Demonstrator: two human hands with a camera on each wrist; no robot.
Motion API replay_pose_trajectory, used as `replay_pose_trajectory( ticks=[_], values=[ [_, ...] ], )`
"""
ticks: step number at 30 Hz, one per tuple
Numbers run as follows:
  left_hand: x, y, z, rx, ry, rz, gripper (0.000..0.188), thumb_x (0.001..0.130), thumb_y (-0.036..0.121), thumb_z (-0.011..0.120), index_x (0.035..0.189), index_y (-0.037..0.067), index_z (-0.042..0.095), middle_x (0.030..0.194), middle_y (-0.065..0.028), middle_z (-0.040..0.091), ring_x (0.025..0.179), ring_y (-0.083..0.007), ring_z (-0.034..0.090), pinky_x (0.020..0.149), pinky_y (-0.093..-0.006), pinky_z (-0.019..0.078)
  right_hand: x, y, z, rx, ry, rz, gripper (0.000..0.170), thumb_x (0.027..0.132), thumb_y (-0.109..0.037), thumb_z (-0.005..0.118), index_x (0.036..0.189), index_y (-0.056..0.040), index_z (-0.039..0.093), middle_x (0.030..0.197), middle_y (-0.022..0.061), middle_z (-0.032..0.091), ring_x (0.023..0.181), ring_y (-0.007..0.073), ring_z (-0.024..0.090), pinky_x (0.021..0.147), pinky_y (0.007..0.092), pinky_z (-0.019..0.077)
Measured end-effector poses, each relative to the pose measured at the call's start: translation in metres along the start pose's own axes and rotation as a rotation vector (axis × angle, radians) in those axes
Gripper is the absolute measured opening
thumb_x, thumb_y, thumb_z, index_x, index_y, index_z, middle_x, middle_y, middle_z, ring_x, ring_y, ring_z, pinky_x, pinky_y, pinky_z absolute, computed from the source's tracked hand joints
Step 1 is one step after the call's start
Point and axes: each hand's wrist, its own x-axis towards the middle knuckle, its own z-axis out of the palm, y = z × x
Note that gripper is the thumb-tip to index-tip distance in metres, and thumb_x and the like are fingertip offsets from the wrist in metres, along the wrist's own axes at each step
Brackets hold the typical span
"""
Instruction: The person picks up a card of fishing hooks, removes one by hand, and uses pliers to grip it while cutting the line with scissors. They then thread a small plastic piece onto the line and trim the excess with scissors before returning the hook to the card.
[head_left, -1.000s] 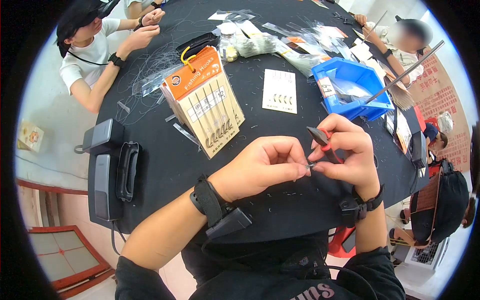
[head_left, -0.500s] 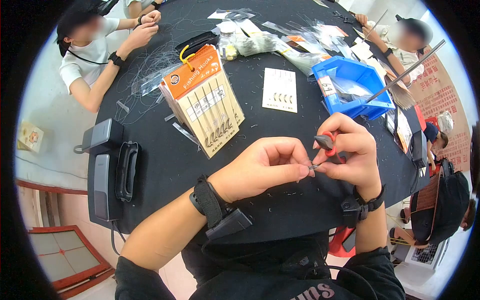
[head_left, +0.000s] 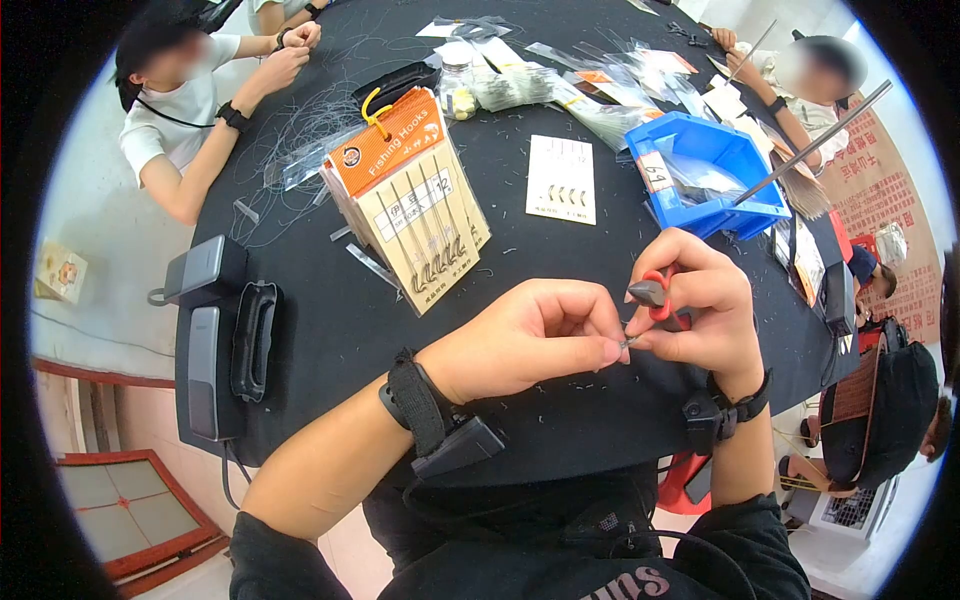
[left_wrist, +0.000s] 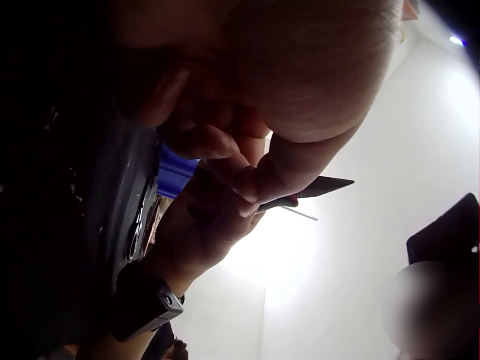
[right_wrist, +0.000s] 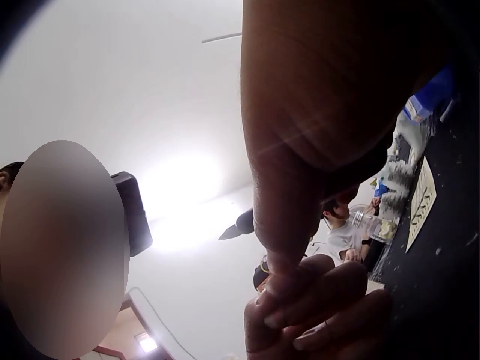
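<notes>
My left hand (head_left: 525, 340) and right hand (head_left: 705, 300) meet fingertip to fingertip over the near part of the black table. Between thumb and forefinger the left hand pinches a small greyish piece (head_left: 627, 343), mostly covered by the fingers; its kind cannot be told. The right thumb and a finger touch the same piece. Red-handled pliers (head_left: 652, 293) are held within the right hand, their dark pointed nose sticking out above the fingertips. In the left wrist view the pliers' nose (left_wrist: 330, 186) shows past the left thumb. A card with several fishing hooks (head_left: 560, 180) lies beyond the hands.
An upright stack of packaged fishing hooks (head_left: 420, 220) stands left of centre. At right sits a blue bin (head_left: 690, 222) with a metal rod (head_left: 815, 145) across it. Black devices (head_left: 215, 375) line the left edge. Tangled line, a jar (head_left: 457, 88) and other people occupy the far side.
The pliers' nose has swung downward and a little right within the right hand. Both hands' fingertips have shifted slightly right and down, still together at the small piece.
</notes>
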Motion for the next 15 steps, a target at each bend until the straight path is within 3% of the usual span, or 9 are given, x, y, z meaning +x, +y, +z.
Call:
replay_pose_trajectory(
  ticks=[3, 15],
  values=[
    [-0.0001, 0.0044, 0.0026, -0.024, 0.021, -0.031, 0.006, 0.089, 0.009, 0.068, 0.087, 0.004, 0.065, 0.093, -0.0015, 0.066, 0.086, -0.0079, 0.057, 0.08, -0.0247, 0.0451, -0.0004, -0.0005, 0.0001, 0.004, 0.005, -0.001, 0.018, 0.064, -0.01, 0.084, 0.076, -0.0049, 0.071, 0.092, 0.007, 0.062, 0.077, 0.0163, 0.059, 0.066, 0.0269, 0.046],
    [0.0001, 0.008, 0.0029, 0.015, -0.005, -0.079, 0.014, 0.093, 0.014, 0.063, 0.086, 0.002, 0.067, 0.091, -0.0031, 0.068, 0.083, -0.0073, 0.056, 0.078, -0.0241, 0.0444, -0.0017, 0.0017, 0.0004, 0.034, 0.011, 0.011, 0.019, 0.065, -0.01, 0.084, 0.076, -0.004, 0.07, 0.091, 0.0065, 0.061, 0.077, 0.0159, 0.058, 0.066, 0.027, 0.0455]
  ],
)
